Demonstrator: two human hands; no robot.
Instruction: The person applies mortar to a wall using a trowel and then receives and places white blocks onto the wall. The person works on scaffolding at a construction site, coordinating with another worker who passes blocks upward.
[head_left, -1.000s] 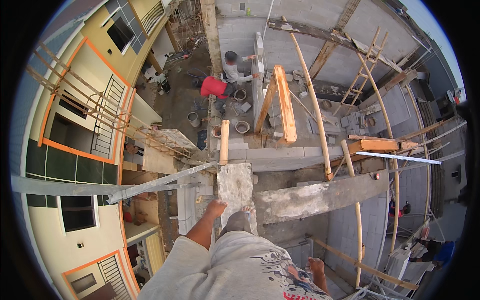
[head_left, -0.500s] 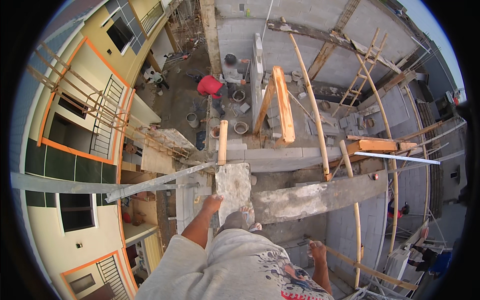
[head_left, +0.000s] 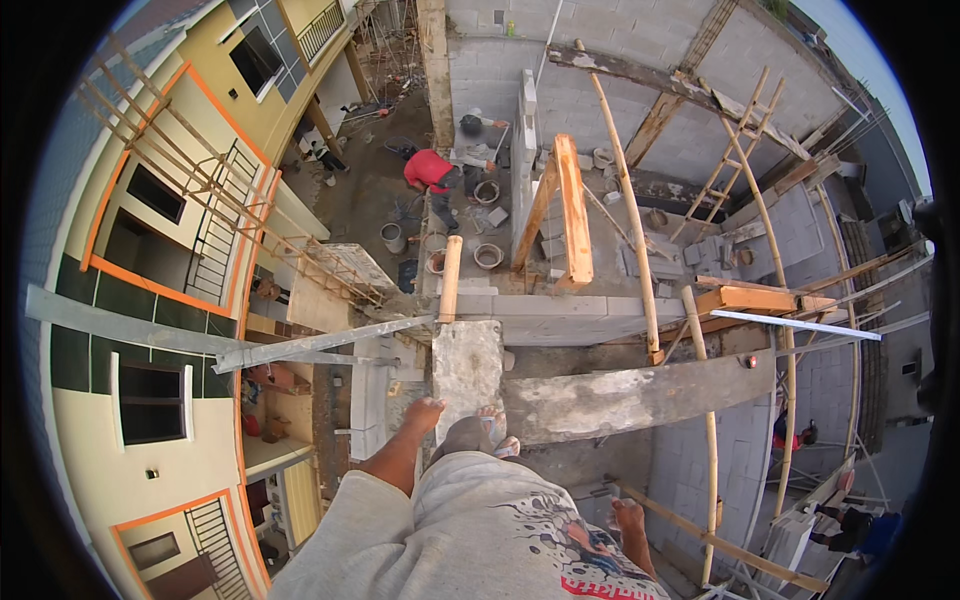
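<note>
My left hand [head_left: 424, 411] hangs beside the left edge of a worn, cement-stained board [head_left: 467, 365]. Its fingers are curled in, and nothing shows in them. Low on the right, my right hand [head_left: 628, 516] hangs near the upper end of a long wooden pole [head_left: 720, 540]; its fingers are partly hidden and pale, and a grip cannot be made out. My sandalled feet [head_left: 490, 422] are at the near end of the board, where a longer grey plank [head_left: 640, 393] runs off to the right.
Below, a person in red [head_left: 430, 170] bends over near another worker [head_left: 470, 127] and several buckets [head_left: 488, 257]. Upright timber [head_left: 572, 215], a bamboo pole [head_left: 625, 210] and a short wooden post [head_left: 450, 280] rise ahead. A metal beam [head_left: 310, 345] crosses at left. Drops flank the boards.
My view has shifted slightly, so the surroundings sit a little farther right. My right hand has dropped lower, away from the pole's upper end. The left hand has barely moved.
</note>
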